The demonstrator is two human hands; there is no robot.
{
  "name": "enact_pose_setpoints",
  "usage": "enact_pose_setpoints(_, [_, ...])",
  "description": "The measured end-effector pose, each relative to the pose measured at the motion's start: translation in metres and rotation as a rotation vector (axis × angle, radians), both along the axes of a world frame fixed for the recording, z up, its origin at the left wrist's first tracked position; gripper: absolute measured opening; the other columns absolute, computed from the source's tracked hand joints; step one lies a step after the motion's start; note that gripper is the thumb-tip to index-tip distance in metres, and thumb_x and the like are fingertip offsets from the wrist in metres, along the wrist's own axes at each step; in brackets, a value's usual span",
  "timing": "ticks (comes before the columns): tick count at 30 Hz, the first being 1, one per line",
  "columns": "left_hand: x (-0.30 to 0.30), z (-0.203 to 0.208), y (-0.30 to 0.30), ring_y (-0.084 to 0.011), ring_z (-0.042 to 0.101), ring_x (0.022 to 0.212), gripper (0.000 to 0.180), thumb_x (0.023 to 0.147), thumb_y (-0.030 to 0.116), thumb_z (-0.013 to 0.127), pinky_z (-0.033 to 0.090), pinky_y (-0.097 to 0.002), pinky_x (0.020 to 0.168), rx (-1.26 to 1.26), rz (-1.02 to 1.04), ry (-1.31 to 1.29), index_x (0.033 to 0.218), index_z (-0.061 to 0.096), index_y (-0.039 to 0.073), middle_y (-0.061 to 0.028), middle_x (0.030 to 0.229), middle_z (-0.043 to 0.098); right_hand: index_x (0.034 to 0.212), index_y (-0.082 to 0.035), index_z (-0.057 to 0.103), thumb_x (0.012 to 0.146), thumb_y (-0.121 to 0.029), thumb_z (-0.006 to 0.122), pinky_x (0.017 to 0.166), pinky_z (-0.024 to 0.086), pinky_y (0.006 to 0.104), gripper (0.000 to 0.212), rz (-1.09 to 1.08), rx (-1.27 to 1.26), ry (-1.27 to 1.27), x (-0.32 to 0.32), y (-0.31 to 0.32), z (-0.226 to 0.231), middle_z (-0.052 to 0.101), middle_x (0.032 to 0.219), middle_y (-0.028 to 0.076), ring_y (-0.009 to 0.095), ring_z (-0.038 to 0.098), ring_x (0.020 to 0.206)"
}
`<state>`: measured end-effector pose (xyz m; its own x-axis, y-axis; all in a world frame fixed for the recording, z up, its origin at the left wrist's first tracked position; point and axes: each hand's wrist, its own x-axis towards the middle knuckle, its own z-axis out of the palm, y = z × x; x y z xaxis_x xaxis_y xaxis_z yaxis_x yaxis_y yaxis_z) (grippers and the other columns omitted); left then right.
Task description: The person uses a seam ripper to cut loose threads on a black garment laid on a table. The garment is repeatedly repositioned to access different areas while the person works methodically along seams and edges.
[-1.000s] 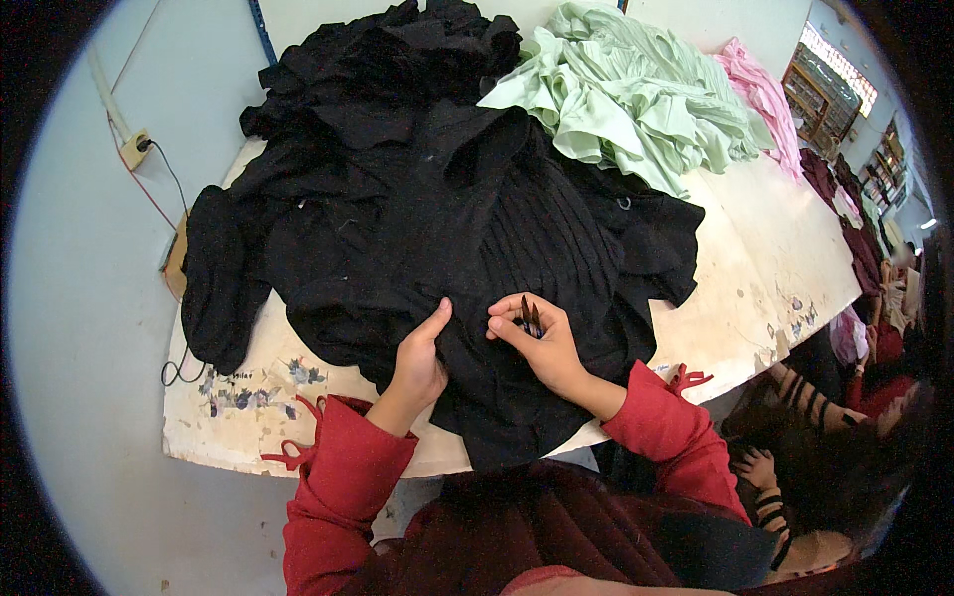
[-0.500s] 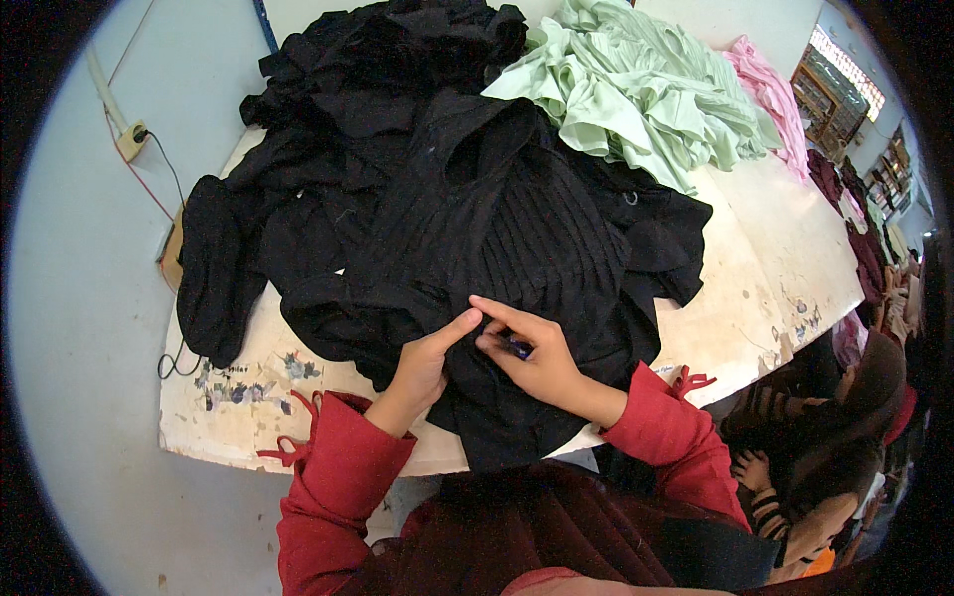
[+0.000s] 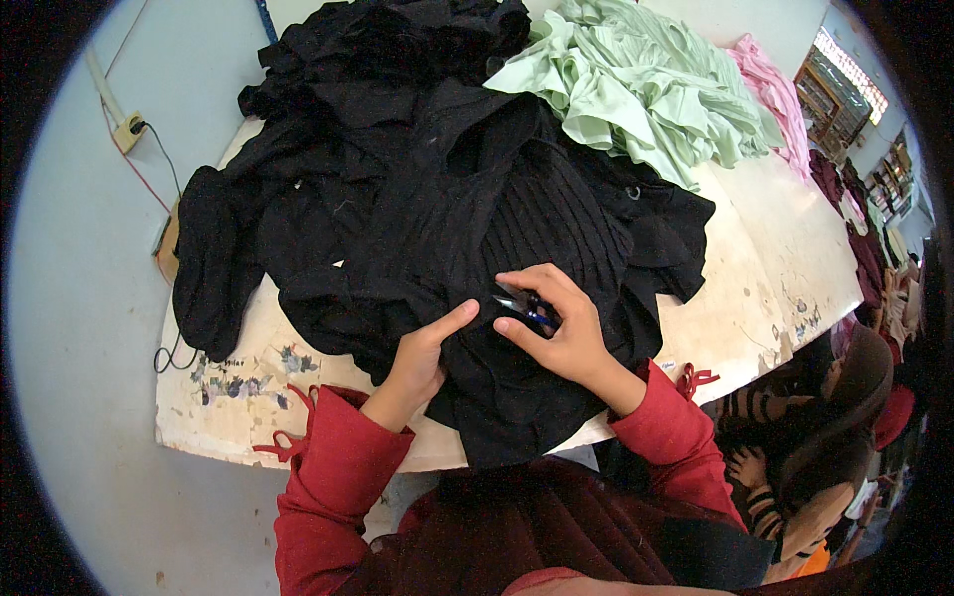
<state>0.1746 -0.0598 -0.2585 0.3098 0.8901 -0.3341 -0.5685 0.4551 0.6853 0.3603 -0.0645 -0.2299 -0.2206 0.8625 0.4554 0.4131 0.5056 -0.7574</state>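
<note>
Right hand [image 3: 563, 323] holds small blue-handled snips [image 3: 540, 315], thumb and index finger well apart around them, blades angled up and left over the black garment [image 3: 556, 223]. Left hand [image 3: 422, 356] is at the garment's near part, thumb stretched toward the snips, apart from them; the other fingers are partly hidden, so can't tell whether they grip the cloth. Garment is spread in front of the person on the worktop [image 3: 765, 258], pleated panel just beyond the right hand, near part draping over the front edge. More black cloth [image 3: 397, 45] is heaped behind. Light green fabric [image 3: 646, 94] lies at back right, pink fabric [image 3: 775, 99] beside it. Wall socket [image 3: 129, 131] with plug at left. Co-worker's hand [image 3: 747, 465], striped sleeve, lower right.
</note>
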Motion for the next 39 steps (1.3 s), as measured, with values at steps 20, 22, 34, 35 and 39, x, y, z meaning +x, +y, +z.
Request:
enact_pose_setpoints(20, [0.000,-0.053,-0.002,-0.0159,0.059,0.101,0.024,0.094,0.013,0.055,0.045,-0.0312,0.088,0.349,0.115,-0.024,0.111,0.057,-0.004,-0.0080,0.110,0.060,0.097,-0.013,0.068,0.062,-0.010,0.072,0.060,0.051,0.0318,0.036,0.242,0.479,-0.406,-0.076,0.026,0.036,0.061,0.097,0.004,0.023,0.064,0.068])
enact_pose_setpoints(22, [0.003,-0.048,0.000,-0.0147,0.058,0.101,0.026,0.093,0.015,0.056,0.044,-0.0315,0.086,0.208,0.116,0.124,0.112,0.054,-0.004,-0.0072,0.111,0.059,0.096,-0.016,0.068,0.063,-0.011,0.072,0.057,0.049,0.0317,0.034,0.224,0.588,-0.656,-0.092,0.038,0.035,0.064,0.093,0.002,0.023,0.062,0.061])
enact_pose_setpoints(34, [0.006,-0.008,0.002,-0.0239,0.056,0.110,0.047,0.082,0.019,0.072,0.041,-0.0329,0.100,0.039,-0.057,-0.017,0.114,0.056,-0.011,-0.0173,0.120,0.059,0.097,-0.003,0.069,0.079,-0.004,0.068,0.075,0.050,0.0261,0.018,-0.431,0.462,0.099,0.060,0.095,0.094,0.071,0.088,0.009,0.014,0.066,0.081])
enact_pose_setpoints(35, [0.007,-0.006,0.002,-0.0240,0.055,0.112,0.051,0.082,0.020,0.073,0.039,-0.0318,0.102,0.047,-0.074,-0.032,0.115,0.054,-0.014,-0.0185,0.123,0.057,0.099,-0.003,0.069,0.078,-0.007,0.070,0.076,0.050,0.0275,0.021,-0.556,0.424,0.126,0.096,0.102,0.087,0.070,0.087,0.010,0.016,0.066,0.082])
enact_pose_setpoints(39, [0.006,-0.011,0.004,-0.0240,0.056,0.110,0.050,0.082,0.019,0.073,0.040,-0.0317,0.100,0.044,-0.070,-0.057,0.115,0.055,-0.014,-0.0177,0.122,0.058,0.106,-0.005,0.069,0.080,-0.022,0.072,0.077,0.049,0.0330,0.032,-1.269,0.649,-0.324,0.184,0.105,0.042,0.069,0.087,0.012,0.025,0.067,0.084])
